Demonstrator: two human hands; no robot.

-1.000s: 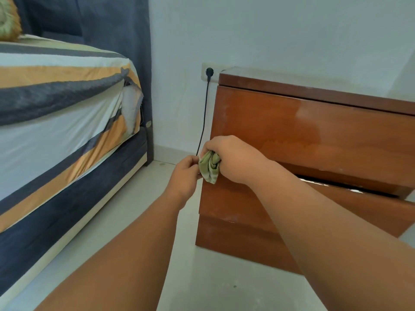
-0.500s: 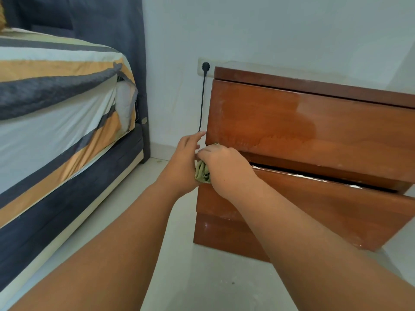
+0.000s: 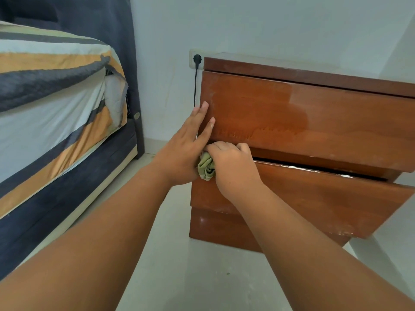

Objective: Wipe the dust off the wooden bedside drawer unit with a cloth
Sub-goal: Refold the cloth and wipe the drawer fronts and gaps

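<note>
The wooden bedside drawer unit stands against the wall, reddish brown and glossy, with a dusty patch on the left of its upper drawer front. Its lower drawer hangs slightly out and askew. My right hand is shut on a bunched green cloth at the left end of the gap between the two drawers. My left hand is open, fingers straight, resting flat against the left edge of the upper drawer front, just beside the cloth.
A bed with a striped sheet and dark blue base fills the left side. A black plug sits in a wall socket behind the unit, its cable running down. Pale tiled floor lies between bed and unit.
My left hand let go of the cloth, opened and rose to lie flat on the upper drawer's left edge. My right hand with the cloth stayed at the drawer gap. The view moved closer.
</note>
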